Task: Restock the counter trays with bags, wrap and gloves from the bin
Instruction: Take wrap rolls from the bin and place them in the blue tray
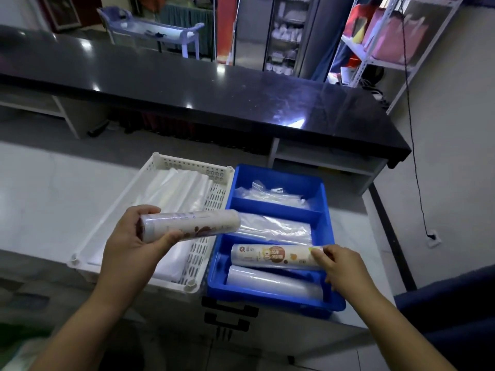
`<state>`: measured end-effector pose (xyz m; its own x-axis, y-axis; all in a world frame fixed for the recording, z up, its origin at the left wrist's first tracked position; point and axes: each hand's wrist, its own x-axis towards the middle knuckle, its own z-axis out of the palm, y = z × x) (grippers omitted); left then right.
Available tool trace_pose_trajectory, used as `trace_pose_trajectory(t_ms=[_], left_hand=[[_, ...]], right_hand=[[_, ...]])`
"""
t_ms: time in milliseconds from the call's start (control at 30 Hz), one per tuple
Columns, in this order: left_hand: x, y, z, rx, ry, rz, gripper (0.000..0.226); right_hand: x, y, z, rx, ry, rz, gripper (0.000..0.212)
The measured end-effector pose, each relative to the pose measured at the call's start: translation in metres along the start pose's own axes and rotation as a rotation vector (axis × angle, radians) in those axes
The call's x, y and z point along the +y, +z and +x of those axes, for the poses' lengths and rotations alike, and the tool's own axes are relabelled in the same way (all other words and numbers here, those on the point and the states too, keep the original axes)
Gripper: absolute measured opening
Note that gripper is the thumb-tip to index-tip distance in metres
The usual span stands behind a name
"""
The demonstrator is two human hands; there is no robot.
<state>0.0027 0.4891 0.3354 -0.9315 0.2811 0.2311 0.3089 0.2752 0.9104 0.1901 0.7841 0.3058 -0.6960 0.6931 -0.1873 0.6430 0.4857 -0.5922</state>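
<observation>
Plastic-wrapped roll (191, 225) sits gripped in our left hand (131, 245) above the white basket (214, 202); our right hand (340, 266) pinches the right end of a printed roll (273, 256) in the blue tray's (328, 210) near compartment.

Shop: black service counter (187, 84), stocked shelving (380, 38).

A blue divided tray (328, 218) sits beside a white perforated tray (211, 202) holding flat clear bags (182, 188). The blue tray's far two compartments hold clear plastic bags (273, 195); its near one holds two wrap rolls lying crosswise, a printed roll (273, 257) leaning on a plain roll (273, 283). A third wrap roll (192, 224) is lifted, level, above the trays' shared edge.
</observation>
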Motion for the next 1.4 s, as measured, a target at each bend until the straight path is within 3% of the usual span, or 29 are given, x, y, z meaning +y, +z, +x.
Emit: trace_pose_trajectory(t_ms=[100, 200, 300, 367, 433, 567, 733, 867, 967, 1100, 1267, 1400], left_hand=[[0.004, 0.003, 0.009, -0.013, -0.005, -0.012, 0.048], [0.007, 0.007, 0.021, -0.081, 0.013, -0.023, 0.045], [0.010, 0.016, 0.029, -0.221, 0.034, -0.038, 0.042], [0.011, 0.024, 0.032, -0.323, 0.040, -0.076, 0.043], [0.010, 0.031, 0.035, -0.407, 0.029, -0.121, 0.044], [0.002, 0.031, 0.048, -0.526, 0.017, -0.135, 0.045], [-0.007, 0.017, 0.068, -0.631, 0.127, 0.125, 0.048], [-0.015, -0.005, 0.087, -0.508, 0.150, 0.173, 0.044], [-0.024, -0.024, 0.104, -0.341, 0.074, 0.166, 0.041], [-0.033, -0.036, 0.113, -0.244, 0.017, 0.098, 0.038], [-0.031, -0.026, 0.113, -0.264, 0.011, 0.072, 0.040], [-0.027, -0.017, 0.108, -0.332, 0.039, 0.084, 0.043]], right_hand=[[0.003, 0.002, 0.005, 0.020, 0.001, -0.081, 0.017], [-0.010, 0.005, 0.004, 0.160, -0.111, -0.112, 0.024], [-0.043, 0.015, 0.003, 0.265, -0.457, -0.204, 0.037], [-0.067, 0.024, 0.007, 0.273, -0.689, -0.373, 0.057], [-0.087, 0.031, 0.014, 0.253, -0.791, -0.546, 0.070], [-0.099, 0.033, 0.027, 0.243, -0.843, -0.608, 0.054], [-0.093, 0.038, 0.030, 0.213, -0.826, -0.535, 0.055], [-0.084, 0.058, 0.022, 0.322, -0.761, -0.198, 0.040], [-0.080, 0.073, 0.015, 0.093, -0.819, -0.203, 0.012], [-0.082, 0.094, 0.016, -0.267, -0.862, -0.472, 0.021], [-0.091, 0.097, 0.022, -0.369, -0.984, -0.578, 0.021], [-0.092, 0.077, 0.019, -0.261, -1.020, -0.588, 0.020]])
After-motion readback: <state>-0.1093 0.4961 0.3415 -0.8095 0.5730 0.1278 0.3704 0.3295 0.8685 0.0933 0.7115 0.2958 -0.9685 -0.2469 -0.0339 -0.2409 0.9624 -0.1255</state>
